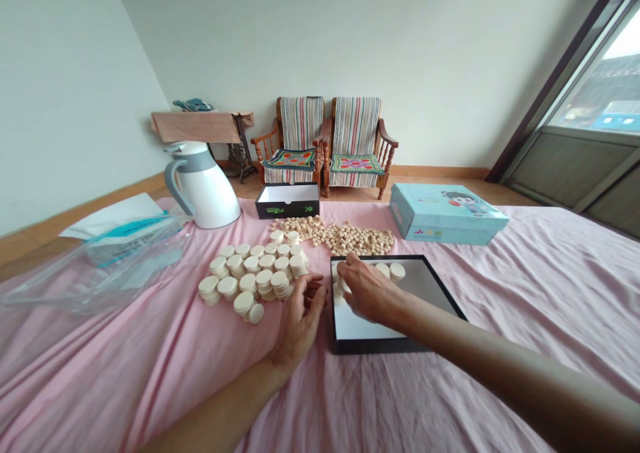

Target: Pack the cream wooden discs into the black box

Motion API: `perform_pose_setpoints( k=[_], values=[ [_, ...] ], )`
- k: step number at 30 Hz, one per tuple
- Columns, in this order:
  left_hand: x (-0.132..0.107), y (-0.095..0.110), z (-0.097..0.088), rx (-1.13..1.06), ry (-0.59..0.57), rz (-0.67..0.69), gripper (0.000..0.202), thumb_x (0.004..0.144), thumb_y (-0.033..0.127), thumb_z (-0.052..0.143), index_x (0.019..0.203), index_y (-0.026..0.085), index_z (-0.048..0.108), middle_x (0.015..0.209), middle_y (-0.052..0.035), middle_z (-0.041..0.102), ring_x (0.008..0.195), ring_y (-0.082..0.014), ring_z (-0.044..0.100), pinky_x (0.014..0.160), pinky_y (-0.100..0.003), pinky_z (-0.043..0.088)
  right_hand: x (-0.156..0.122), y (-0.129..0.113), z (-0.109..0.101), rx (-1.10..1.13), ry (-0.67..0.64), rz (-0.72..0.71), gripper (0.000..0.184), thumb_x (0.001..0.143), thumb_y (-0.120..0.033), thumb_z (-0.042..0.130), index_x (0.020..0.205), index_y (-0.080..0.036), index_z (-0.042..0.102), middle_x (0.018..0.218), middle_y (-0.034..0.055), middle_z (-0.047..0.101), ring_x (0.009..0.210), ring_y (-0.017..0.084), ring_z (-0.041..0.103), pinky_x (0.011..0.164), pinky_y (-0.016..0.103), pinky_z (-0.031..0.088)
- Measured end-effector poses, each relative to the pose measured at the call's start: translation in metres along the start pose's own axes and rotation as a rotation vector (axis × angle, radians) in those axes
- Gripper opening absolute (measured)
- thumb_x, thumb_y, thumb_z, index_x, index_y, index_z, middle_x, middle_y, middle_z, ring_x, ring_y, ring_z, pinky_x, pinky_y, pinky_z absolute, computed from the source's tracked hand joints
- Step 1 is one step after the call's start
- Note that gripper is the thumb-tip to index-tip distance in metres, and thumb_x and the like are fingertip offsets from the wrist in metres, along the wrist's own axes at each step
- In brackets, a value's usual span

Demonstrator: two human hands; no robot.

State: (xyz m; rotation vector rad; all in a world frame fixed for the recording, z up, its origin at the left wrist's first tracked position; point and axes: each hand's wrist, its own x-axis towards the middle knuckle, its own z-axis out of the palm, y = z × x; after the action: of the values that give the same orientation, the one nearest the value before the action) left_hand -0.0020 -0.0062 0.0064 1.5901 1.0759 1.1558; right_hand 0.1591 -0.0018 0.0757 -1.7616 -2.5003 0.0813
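My right hand (373,290) reaches into a shallow black-edged box lid (395,346) with a pale inside. Its fingers are pinched around a white disc (344,284) at the left edge, partly hidden by the fingers. More white discs (397,272) lie along the lid's far side. Outside the lid, my left hand (301,313) rests near its left edge, fingers loosely curled and apart, with nothing visible in them. Left of that hand stand stacks of round white discs (249,282) on the pink cloth.
Small beige round pieces (357,238) are heaped beyond the lid. Behind them stands an open black box (287,208). A light blue box (447,223) is at the right. A white jug (213,193) and a clear plastic bag (100,266) are on the left of the pink cloth (165,373).
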Motion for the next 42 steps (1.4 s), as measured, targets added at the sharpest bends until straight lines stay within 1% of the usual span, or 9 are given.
perform_pose_setpoints(
  k=[8, 15, 19, 22, 24, 28, 35, 40, 42],
  values=[
    [0.001, -0.001, 0.000, 0.004, -0.008, 0.005, 0.033, 0.090, 0.044, 0.049, 0.111, 0.019, 0.052, 0.093, -0.0057, 0.063, 0.084, -0.0175, 0.062, 0.074, -0.028, 0.050, -0.002, 0.001, 0.000, 0.011, -0.021, -0.028, 0.018, 0.073, -0.011, 0.055, 0.091, -0.014, 0.055, 0.099, 0.0100, 0.057, 0.077, 0.021, 0.064, 0.058, 0.028, 0.040],
    [0.002, -0.001, -0.001, 0.026, -0.014, 0.014, 0.031, 0.090, 0.043, 0.049, 0.109, 0.019, 0.053, 0.092, -0.0047, 0.065, 0.082, -0.0171, 0.063, 0.073, -0.028, 0.050, -0.004, 0.002, -0.003, 0.057, 0.025, -0.043, 0.023, 0.072, -0.010, 0.054, 0.095, -0.014, 0.056, 0.099, 0.0100, 0.058, 0.079, 0.020, 0.063, 0.059, 0.027, 0.038],
    [0.002, 0.000, -0.001, 0.061, -0.021, 0.016, 0.031, 0.090, 0.043, 0.049, 0.107, 0.018, 0.057, 0.102, -0.0069, 0.066, 0.088, -0.0185, 0.063, 0.076, -0.030, 0.050, -0.011, 0.010, -0.006, 0.146, 0.030, 0.051, 0.020, 0.079, -0.010, 0.046, 0.094, -0.014, 0.059, 0.094, 0.0107, 0.062, 0.081, 0.019, 0.062, 0.065, 0.026, 0.037],
    [0.001, 0.000, 0.000, 0.121, -0.025, 0.038, 0.034, 0.089, 0.043, 0.050, 0.112, 0.019, 0.057, 0.113, -0.0084, 0.063, 0.099, -0.0208, 0.061, 0.084, -0.033, 0.049, -0.018, 0.017, -0.001, 0.207, -0.050, 0.141, 0.023, 0.082, -0.010, 0.042, 0.093, -0.015, 0.062, 0.085, 0.0102, 0.066, 0.080, 0.018, 0.061, 0.068, 0.027, 0.037],
    [0.000, 0.000, 0.001, 0.165, -0.021, 0.062, 0.038, 0.088, 0.043, 0.051, 0.117, 0.018, 0.056, 0.119, -0.0094, 0.061, 0.107, -0.0227, 0.058, 0.089, -0.035, 0.047, -0.023, 0.018, 0.006, 0.247, -0.095, 0.159, 0.027, 0.080, -0.011, 0.044, 0.099, -0.014, 0.062, 0.087, 0.0112, 0.067, 0.083, 0.019, 0.061, 0.071, 0.028, 0.037],
    [-0.001, -0.001, 0.001, 0.210, -0.034, 0.098, 0.043, 0.086, 0.041, 0.055, 0.121, 0.017, 0.054, 0.123, -0.0105, 0.059, 0.114, -0.0245, 0.054, 0.097, -0.038, 0.043, -0.025, 0.015, 0.020, 0.364, -0.118, 0.146, 0.033, 0.074, -0.009, 0.047, 0.104, -0.013, 0.061, 0.096, 0.0118, 0.067, 0.090, 0.020, 0.060, 0.076, 0.028, 0.038],
    [0.001, -0.001, 0.001, 0.188, -0.068, 0.066, 0.045, 0.086, 0.041, 0.054, 0.124, 0.016, 0.051, 0.124, -0.0118, 0.058, 0.112, -0.0244, 0.056, 0.095, -0.038, 0.046, -0.018, 0.015, 0.026, 0.420, -0.084, 0.105, 0.040, 0.064, -0.002, 0.047, 0.101, -0.012, 0.059, 0.099, 0.0123, 0.067, 0.095, 0.021, 0.060, 0.080, 0.028, 0.040],
    [0.000, -0.001, 0.001, 0.156, -0.083, 0.055, 0.046, 0.086, 0.040, 0.054, 0.125, 0.017, 0.050, 0.124, -0.0118, 0.058, 0.109, -0.0242, 0.058, 0.094, -0.039, 0.047, -0.021, 0.021, 0.016, 0.389, -0.066, 0.104, 0.035, 0.071, -0.005, 0.045, 0.099, -0.013, 0.065, 0.092, 0.0111, 0.070, 0.088, 0.019, 0.062, 0.078, 0.028, 0.041],
    [0.000, -0.002, 0.001, 0.147, -0.088, 0.054, 0.047, 0.085, 0.039, 0.056, 0.126, 0.017, 0.049, 0.124, -0.0120, 0.058, 0.111, -0.0248, 0.056, 0.094, -0.039, 0.047, -0.023, 0.022, 0.012, 0.353, -0.095, 0.055, 0.033, 0.074, -0.007, 0.044, 0.095, -0.015, 0.069, 0.090, 0.0105, 0.070, 0.087, 0.020, 0.063, 0.078, 0.029, 0.041]
  ],
)
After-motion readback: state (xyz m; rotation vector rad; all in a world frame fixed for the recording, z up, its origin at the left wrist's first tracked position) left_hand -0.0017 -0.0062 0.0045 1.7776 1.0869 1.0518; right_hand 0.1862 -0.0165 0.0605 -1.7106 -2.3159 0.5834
